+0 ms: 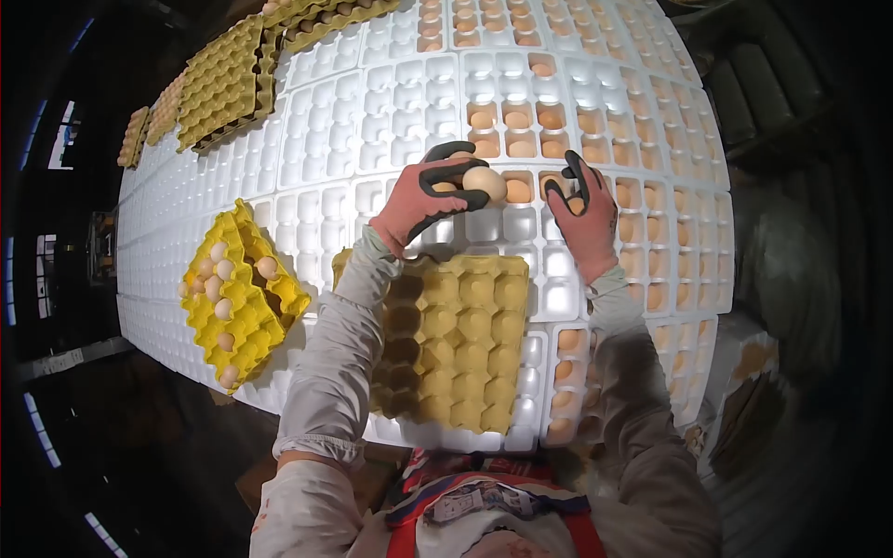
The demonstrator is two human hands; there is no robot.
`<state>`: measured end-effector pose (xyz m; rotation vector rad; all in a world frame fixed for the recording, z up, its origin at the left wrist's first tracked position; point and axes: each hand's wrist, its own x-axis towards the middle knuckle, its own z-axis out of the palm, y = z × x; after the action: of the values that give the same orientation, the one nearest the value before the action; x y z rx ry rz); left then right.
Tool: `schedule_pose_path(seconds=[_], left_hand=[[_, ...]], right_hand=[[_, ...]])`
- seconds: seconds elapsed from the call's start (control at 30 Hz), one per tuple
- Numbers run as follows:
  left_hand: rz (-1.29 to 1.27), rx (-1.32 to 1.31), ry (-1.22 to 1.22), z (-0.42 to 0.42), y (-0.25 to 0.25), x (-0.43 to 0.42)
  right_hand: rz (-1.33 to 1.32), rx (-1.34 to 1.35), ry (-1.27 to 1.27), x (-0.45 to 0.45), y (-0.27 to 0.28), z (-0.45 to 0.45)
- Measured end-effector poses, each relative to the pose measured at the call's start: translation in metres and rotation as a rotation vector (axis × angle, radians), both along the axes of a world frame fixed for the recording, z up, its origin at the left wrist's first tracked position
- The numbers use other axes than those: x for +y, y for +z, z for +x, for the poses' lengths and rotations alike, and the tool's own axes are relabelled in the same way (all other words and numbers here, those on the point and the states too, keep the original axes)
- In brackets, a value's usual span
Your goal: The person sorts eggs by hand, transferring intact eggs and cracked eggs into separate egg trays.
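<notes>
My left hand (417, 200), in a pink glove with black fingertips, is closed around a pale egg (485, 186) above the white foam tray (483, 225). Another egg shows between its fingers, partly covered. My right hand (586, 219), gloved the same way, curls over the tray's cells to the right. Its fingers are bent around an egg (577, 205). Between my hands a brown egg (516, 191) sits in a cell. Below my left hand lies a tan pulp egg tray (465, 339), its visible cups bare.
Many white foam trays cover the table, those on the right filled with eggs (654, 228). At left stand yellow egg trays (244, 316) with several loose eggs. Stacked pulp trays (223, 84) sit at the far left. A dark chair-like object (767, 74) stands beyond the right edge.
</notes>
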<state>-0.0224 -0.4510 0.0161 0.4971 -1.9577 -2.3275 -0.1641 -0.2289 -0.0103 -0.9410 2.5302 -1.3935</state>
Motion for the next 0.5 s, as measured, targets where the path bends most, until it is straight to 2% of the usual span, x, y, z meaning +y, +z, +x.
schedule_pose_path(seconds=[0.03, 0.07, 0.1, 0.13, 0.17, 0.27, 0.3, 0.33, 0.4, 0.43, 0.47, 0.5], left_hand=[[-0.195, 0.013, -0.142, -0.004, 0.001, -0.005], [-0.39, 0.027, -0.285, -0.006, 0.002, -0.007], [-0.584, -0.08, -0.403, -0.009, 0.015, -0.004], [-0.849, -0.031, -0.478, -0.01, 0.009, -0.002], [-0.915, -0.013, -0.526, -0.011, -0.008, -0.004], [-1.132, -0.008, -0.612, -0.019, -0.02, -0.004], [-1.198, -0.017, -0.635, -0.02, -0.022, 0.001], [-1.136, -0.115, -0.625, -0.026, -0.002, 0.01], [-0.883, 0.138, -0.313, -0.038, -0.009, 0.028], [-0.944, 0.252, -0.181, -0.046, -0.008, 0.048], [-0.973, 0.287, -0.177, -0.052, -0.025, 0.064], [-1.187, 0.298, -0.242, -0.056, -0.048, 0.074]], right_hand=[[-0.146, -0.175, 0.032, 0.009, -0.003, 0.006], [-0.118, -0.057, 0.056, 0.014, -0.01, 0.009], [-0.091, 0.059, 0.079, 0.017, -0.021, 0.015], [-0.065, 0.173, 0.101, 0.019, -0.033, 0.019], [0.126, 0.425, 0.121, 0.02, -0.046, 0.015], [-0.042, 0.317, -0.017, 0.032, -0.028, 0.022], [-0.129, 0.162, -0.045, 0.041, -0.02, 0.023], [-0.345, -0.081, -0.096, 0.046, -0.006, 0.031], [-0.535, -0.431, -0.189, 0.055, 0.009, 0.043], [-0.521, -0.332, -0.185, 0.062, -0.006, 0.046], [-0.478, -0.315, -0.16, 0.065, -0.004, 0.053], [-0.435, -0.298, -0.129, 0.068, 0.0, 0.059]])
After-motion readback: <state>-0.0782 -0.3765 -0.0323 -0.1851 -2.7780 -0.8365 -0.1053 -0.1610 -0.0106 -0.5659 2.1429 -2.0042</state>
